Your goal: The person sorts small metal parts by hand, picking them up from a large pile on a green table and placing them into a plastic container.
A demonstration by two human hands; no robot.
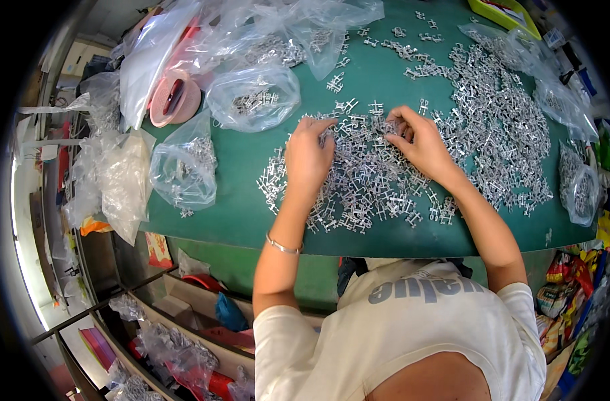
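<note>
A broad pile of small silver metal pieces with H-shaped ends (365, 180) lies in front of me on a green tabletop (241, 214). Over its left far edge is my left hand (309, 150), fingers curled in and thumb close to them; whatever they pinch is too small to make out. Across from it, my right hand (422, 142) is closed, with thumb and fingertips gathered around small metal pieces (388, 127). A second, larger spread of the same pieces (499, 127) reaches to the right of my right hand.
Open clear bags holding metal pieces (253, 100) (184, 170) stand at the left, beside a pink roll (175, 100). More plastic bags (331, 27) cover the far left. Filled bags (579, 187) line the right edge, below a yellow-green tray (509, 15). An open drawer (184, 311) sits below left.
</note>
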